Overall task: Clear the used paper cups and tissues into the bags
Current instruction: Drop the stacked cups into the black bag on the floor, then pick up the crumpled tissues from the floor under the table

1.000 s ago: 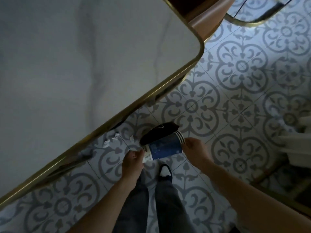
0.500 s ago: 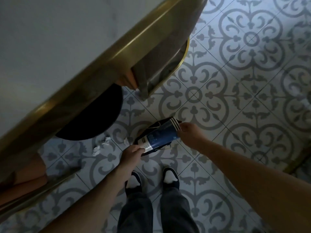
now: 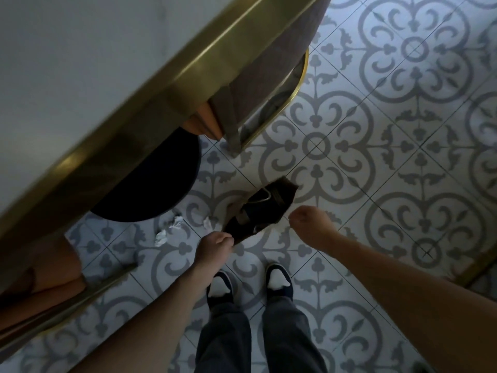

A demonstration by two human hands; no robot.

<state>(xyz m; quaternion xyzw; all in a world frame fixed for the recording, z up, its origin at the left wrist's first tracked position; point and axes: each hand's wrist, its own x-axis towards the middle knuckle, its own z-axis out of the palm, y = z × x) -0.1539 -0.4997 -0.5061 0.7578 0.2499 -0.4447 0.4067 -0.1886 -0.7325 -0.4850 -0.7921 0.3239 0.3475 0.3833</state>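
Note:
A dark brown paper bag [image 3: 279, 196] stands open on the patterned floor in front of my feet. Its string handles show, and a dark blue shape lies inside it. My left hand [image 3: 215, 244] grips the bag's near rim. My right hand [image 3: 309, 224] hovers just right of the bag with its fingers curled and nothing in them. Crumpled white tissues [image 3: 176, 223] lie on the tiles left of the bag, with one more scrap of tissue [image 3: 207, 223] close to its corner. No paper cup is in the open.
A white table with a brass edge [image 3: 150, 84] overhangs the upper left, above its black round base [image 3: 161, 184]. A grey chair with a brass frame [image 3: 271, 76] stands behind the bag. An orange seat [image 3: 48, 267] is at the left. My shoes [image 3: 277, 281] stand below the bag.
The blue stack of cups that both hands held over the bag is gone from my hands. My right hand has drawn away, empty. My left hand has moved to the bag's rim.

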